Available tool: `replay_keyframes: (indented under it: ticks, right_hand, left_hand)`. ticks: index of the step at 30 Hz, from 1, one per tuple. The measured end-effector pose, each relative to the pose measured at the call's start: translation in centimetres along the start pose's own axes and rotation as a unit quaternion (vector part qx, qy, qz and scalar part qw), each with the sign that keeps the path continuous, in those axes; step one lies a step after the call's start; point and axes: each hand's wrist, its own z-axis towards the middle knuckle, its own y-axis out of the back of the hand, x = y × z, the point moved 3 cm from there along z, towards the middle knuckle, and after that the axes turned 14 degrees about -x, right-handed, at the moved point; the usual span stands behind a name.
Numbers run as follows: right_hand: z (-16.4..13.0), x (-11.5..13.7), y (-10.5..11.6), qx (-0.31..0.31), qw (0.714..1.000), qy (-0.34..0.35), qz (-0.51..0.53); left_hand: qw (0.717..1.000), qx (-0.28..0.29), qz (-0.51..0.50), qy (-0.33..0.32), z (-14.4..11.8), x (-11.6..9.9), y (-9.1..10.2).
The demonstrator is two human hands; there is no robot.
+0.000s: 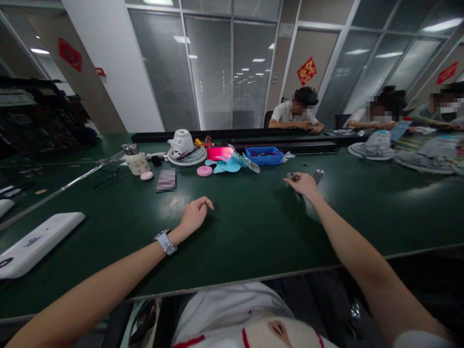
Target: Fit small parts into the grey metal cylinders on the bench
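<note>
My right hand is over the right part of the green table, its fingers closed around a small metal cylindrical part. The palm and fingers hide most of that part. Just beyond the hand stands a metal cylinder, partly covered by it; I cannot tell whether the two are joined. My left hand rests on the tabletop, fingers loosely bent and apart, with nothing in it. Farther back lie light-blue fan blades, a pink round piece and a white fan body on its grille.
A blue tray of small parts sits at the back. On the left are a patterned jar, a pink oval object, a dark-edged card and a long white casing. Several people work across the table beside other fan parts.
</note>
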Motion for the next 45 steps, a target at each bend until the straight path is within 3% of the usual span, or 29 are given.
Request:
replay_keyframes:
  ticks: [3, 8, 11, 16, 22, 27, 30, 32, 35, 38, 42, 45]
  right_hand:
    - [-2.7, 4.8, -0.3, 0.016, 0.994, 0.051, 0.095]
    - [-10.2, 14.3, -0.3, 0.120, 0.943, 0.194, 0.242]
    - [-13.6, 17.2, 0.1, 0.136, 0.915, 0.271, 0.265]
    - [-15.1, 17.8, 0.1, 0.132, 0.902, 0.298, 0.281]
    - [-15.0, 17.7, 0.0, 0.145, 0.901, 0.294, 0.283]
    - [-15.1, 17.9, 0.2, 0.155, 0.904, 0.280, 0.282]
    - [-13.0, 16.6, 0.0, 0.141, 0.921, 0.253, 0.261]
    - [-10.1, 14.2, -0.1, 0.106, 0.947, 0.194, 0.234]
    - [-4.8, 8.6, 0.4, 0.008, 0.986, 0.078, 0.144]
    - [-0.8, 2.5, 1.1, -0.054, 0.998, -0.009, 0.013]
    - [1.1, -2.6, 1.3, -0.031, 0.993, -0.077, -0.081]
    - [1.0, -3.5, 1.2, 0.002, 0.988, -0.118, -0.099]
  left_hand:
    - [0.999, 0.015, -0.042, 0.008, -0.2, -0.4, -0.1]
    - [0.992, 0.034, -0.112, -0.042, -0.8, -2.0, -0.2]
    - [0.991, 0.037, -0.103, -0.083, -1.3, -3.3, -0.2]
    - [0.982, 0.039, -0.086, -0.163, -1.7, -4.6, -0.9]
    - [0.987, 0.041, -0.108, -0.115, -0.5, -4.6, -1.5]
    - [0.989, -0.020, -0.103, -0.102, 0.6, -3.6, 0.5]
    - [0.992, -0.032, -0.013, -0.124, 1.1, -1.9, 0.9]
    - [0.992, 0.005, 0.040, -0.123, 1.2, -0.5, 0.3]
    - [0.988, 0.050, 0.083, -0.123, 1.1, 0.8, -0.8]
    - [0.985, 0.062, 0.101, -0.126, 1.0, 1.1, -1.2]
    - [0.989, 0.043, 0.089, -0.111, 0.9, 0.7, -1.0]
    - [0.994, -0.004, 0.065, -0.086, 1.0, 0.7, -0.6]
